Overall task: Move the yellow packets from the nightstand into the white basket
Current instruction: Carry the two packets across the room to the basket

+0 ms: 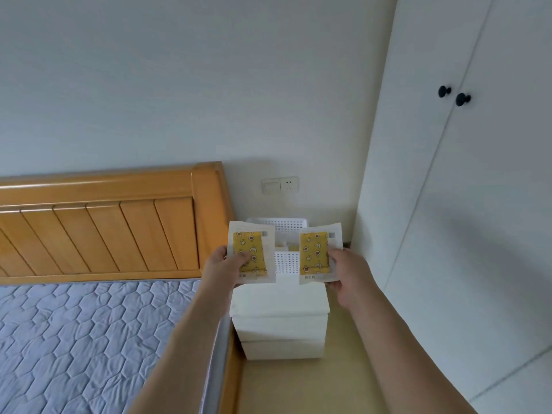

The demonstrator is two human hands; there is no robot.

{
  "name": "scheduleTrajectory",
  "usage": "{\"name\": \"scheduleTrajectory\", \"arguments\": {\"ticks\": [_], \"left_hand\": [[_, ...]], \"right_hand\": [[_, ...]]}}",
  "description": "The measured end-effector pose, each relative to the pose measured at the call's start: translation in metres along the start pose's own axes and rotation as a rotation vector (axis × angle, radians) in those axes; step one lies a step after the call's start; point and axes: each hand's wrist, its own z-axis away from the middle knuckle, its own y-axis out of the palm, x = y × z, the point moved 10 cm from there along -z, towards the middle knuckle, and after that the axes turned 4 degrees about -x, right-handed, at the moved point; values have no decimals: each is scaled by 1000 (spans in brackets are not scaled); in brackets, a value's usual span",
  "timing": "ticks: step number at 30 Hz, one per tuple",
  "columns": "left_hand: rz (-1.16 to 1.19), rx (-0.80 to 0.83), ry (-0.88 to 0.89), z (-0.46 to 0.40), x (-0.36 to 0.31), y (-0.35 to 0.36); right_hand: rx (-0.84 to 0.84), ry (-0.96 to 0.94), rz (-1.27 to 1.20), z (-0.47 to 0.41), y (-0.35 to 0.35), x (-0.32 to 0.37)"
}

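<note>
Above the nightstand [279, 297], the left hand [222, 268] and right hand [348, 273] each pinch a yellow packet [251, 252] [316, 253] before the white basket [288, 234], where a slack thumb grip could let one slip floorward.

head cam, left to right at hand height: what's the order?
Wooden headboard → left hand → left yellow packet → white basket seen in the gap → right yellow packet → right hand → white wardrobe.
</note>
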Motion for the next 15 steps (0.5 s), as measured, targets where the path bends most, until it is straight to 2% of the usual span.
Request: {"name": "scheduleTrajectory", "arguments": {"ticks": [6,15], "left_hand": [[-20,-31,-16,-118,-34,27],[-69,19,-191,-303,2,74]], "right_hand": [[10,50,31,-115,62,33],[-106,84,148,-274,103,28]]}}
